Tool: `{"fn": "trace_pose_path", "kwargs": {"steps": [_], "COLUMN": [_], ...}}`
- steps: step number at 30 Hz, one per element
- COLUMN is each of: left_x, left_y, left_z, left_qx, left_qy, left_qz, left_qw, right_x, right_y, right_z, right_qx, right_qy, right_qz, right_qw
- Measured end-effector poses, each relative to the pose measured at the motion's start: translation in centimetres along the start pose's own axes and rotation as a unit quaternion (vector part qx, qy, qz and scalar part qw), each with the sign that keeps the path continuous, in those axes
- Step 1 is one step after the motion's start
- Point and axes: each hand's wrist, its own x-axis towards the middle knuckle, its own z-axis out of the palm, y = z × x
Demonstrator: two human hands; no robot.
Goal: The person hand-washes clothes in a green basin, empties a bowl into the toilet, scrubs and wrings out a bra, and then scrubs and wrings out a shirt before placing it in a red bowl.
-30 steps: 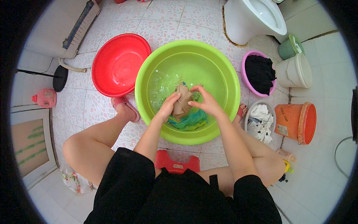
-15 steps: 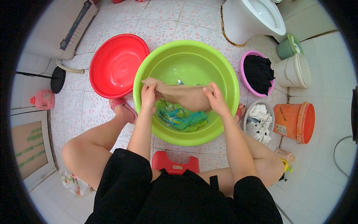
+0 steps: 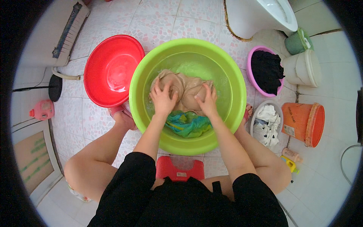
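A large lime-green basin (image 3: pixel 188 149) holding water stands in front of me. A beige cloth (image 3: pixel 186 84) lies wet and bunched in it. My left hand (image 3: pixel 165 99) rests on the cloth's left part with fingers spread. On its right part lies my right hand (image 3: pixel 208 102), thumb and fingers apart. Both hands press against the fabric, and neither visibly grips it. Nearer to me in the water, a blue-green and yellow cloth (image 3: pixel 190 128) sits just below the beige one. The undersides of both cloths are hidden.
A red basin (image 3: pixel 109 72) touches the green one's left side. To the right stand a pink basin of black cloth (image 3: pixel 267 72), a grey basin of white cloth (image 3: pixel 266 123), an orange bucket (image 3: pixel 300 121) and a white bucket (image 3: pixel 300 70). A red stool (image 3: pixel 177 174) is below me.
The beige cloth, earlier held up stretched between both hands, is now down in the water and bunched. Both hands have lowered and their fingers have spread over it.
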Motion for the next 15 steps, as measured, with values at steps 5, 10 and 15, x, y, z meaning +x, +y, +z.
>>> {"fn": "trace_pose_path", "kwargs": {"steps": [5, 10, 15], "left_x": [0.5, -0.6, -0.3], "left_y": [1.0, -0.9, -2.1], "left_z": [1.7, 4.8, 6.8], "left_qx": [0.088, 0.124, 0.002], "left_qy": [-0.150, -0.051, -0.075], "left_qz": [-0.101, -0.063, -0.172], "left_qw": [0.980, 0.989, 0.982], "right_x": [-0.5, -0.1, 1.0], "right_y": [0.4, 2.6, 1.8], "right_z": [1.2, 2.9, 4.2], "right_qx": [-0.091, -0.154, -0.158], "right_qy": [-0.113, -0.067, -0.046], "right_qz": [0.070, 0.092, 0.155], "right_qw": [0.987, 0.981, 0.974]}}
